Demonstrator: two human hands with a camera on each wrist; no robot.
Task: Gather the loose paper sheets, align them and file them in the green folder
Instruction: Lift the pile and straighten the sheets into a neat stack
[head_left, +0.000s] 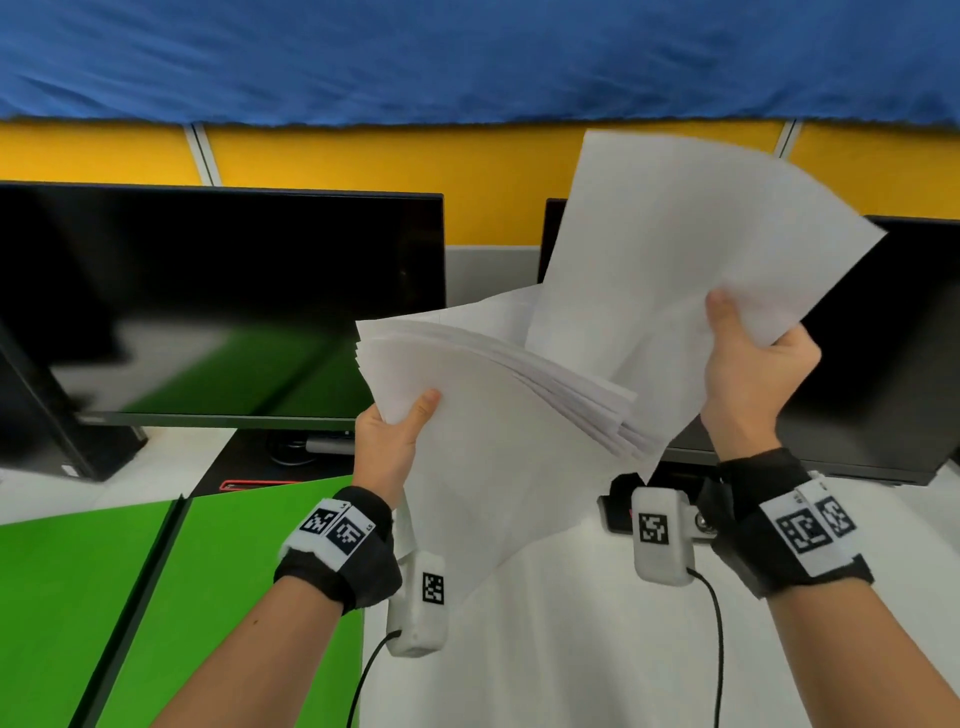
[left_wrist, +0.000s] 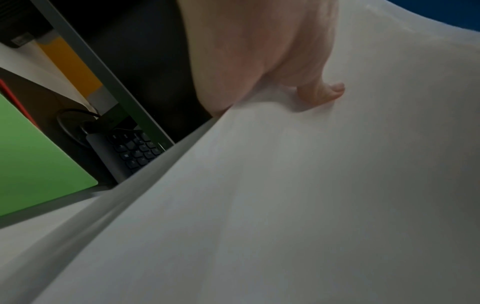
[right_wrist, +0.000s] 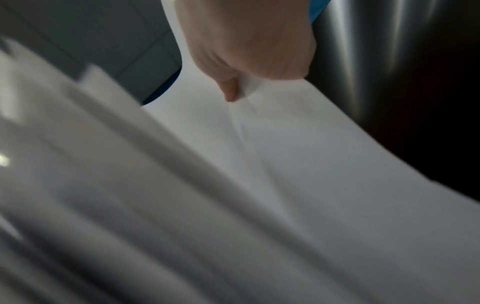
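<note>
While both hands are up off the desk with paper in them, nothing is squared yet: the left hand (head_left: 387, 441) pinches the thicker stack of sheets (head_left: 498, 415) at its left edge, thumb on top, and the stack's right-hand edges fan out in visible steps; the right hand (head_left: 753, 364) clamps a separate few loose sheets (head_left: 691, 244) near their lower right corner, thumb in front, pages standing up and bowing in front of the right monitor (head_left: 883, 364). The two bundles overlap in the middle but aren't merged. The green folder (head_left: 218, 571) lies open on the white desk (head_left: 571, 649) at lower left, under the left forearm, dark spine channel showing, nothing in it that I can see. The left wrist view shows a keyboard (left_wrist: 135, 152) tucked under the left monitor (head_left: 218, 301). My read: still in the gather/align step. To do it well, lay the right bundle onto the left one, loosen both pinches, stand the lot on its long edge on bare desk and tap, rotate, tap the short edge. Too tight a grip likely keeps the fan locked in; the thin sheets crease easily at the thumb.
</note>
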